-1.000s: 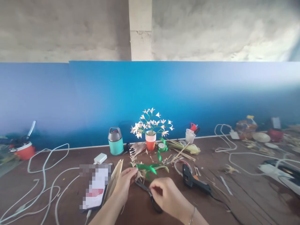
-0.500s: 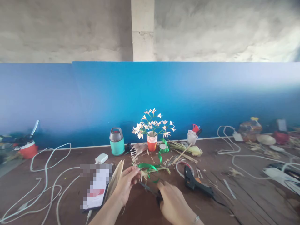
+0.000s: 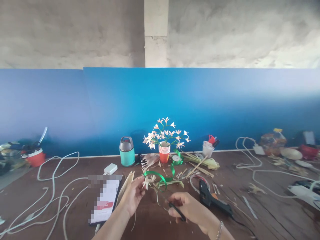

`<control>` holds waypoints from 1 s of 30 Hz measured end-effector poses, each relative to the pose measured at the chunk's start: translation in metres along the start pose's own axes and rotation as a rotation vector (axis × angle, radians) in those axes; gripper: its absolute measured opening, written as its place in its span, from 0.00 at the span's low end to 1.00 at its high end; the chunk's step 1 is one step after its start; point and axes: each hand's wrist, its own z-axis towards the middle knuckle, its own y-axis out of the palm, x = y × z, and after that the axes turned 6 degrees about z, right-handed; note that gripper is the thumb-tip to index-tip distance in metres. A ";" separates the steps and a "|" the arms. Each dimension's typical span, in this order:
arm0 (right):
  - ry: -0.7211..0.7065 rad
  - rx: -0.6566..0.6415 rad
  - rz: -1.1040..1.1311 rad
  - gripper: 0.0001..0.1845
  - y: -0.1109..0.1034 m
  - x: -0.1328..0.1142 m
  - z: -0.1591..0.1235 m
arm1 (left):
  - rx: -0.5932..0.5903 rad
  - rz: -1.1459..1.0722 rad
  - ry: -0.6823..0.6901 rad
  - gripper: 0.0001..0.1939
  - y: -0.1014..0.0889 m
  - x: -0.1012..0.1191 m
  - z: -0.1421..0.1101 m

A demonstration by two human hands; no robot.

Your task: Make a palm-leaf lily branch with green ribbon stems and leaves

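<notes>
My left hand pinches a small spray of pale straw-like flowers by its stem. Green ribbon curls away from the pinched spot to the right. Black-handled scissors rest in my right hand, apart from the flowers. Their blades are thin and hard to make out. Behind both hands, a stack of red and white paper cups bears a branching arrangement of pale flowers. A ribbon roll lies beside the cups.
A black glue gun lies right of my right hand, its cord trailing forward. The phone and a husk piece flank my left forearm. A teal flask, dried stalks and white cables lie farther out.
The scissors have drawn away from the flowers, and my right hand has turned with its fingers loosened around them. My left hand still pinches the flowers. The view has shifted slightly left.
</notes>
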 end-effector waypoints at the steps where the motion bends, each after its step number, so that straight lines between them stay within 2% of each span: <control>1: 0.014 -0.009 0.026 0.11 0.000 -0.003 -0.002 | 0.006 -0.007 -0.005 0.08 0.000 0.000 0.000; 6: -0.007 -0.042 0.004 0.11 -0.003 -0.004 -0.003 | 0.015 -0.054 -0.017 0.07 -0.001 0.001 0.001; 10: 0.028 -0.024 0.008 0.13 -0.005 -0.004 0.000 | 0.019 -0.073 -0.039 0.07 -0.002 0.001 0.002; 14: -0.025 0.014 0.059 0.14 -0.004 -0.004 0.004 | 0.005 -0.068 -0.076 0.07 0.001 -0.002 0.000; 22: -0.042 0.025 0.131 0.17 0.003 0.001 0.010 | -0.118 -0.044 -0.079 0.10 0.012 -0.006 -0.010; 27: -0.068 0.054 0.175 0.17 0.007 0.004 0.012 | -0.283 0.029 -0.033 0.09 0.011 -0.011 -0.012; 30: -0.114 0.050 0.171 0.16 0.011 0.007 0.015 | -0.316 0.087 -0.020 0.09 0.012 -0.013 -0.013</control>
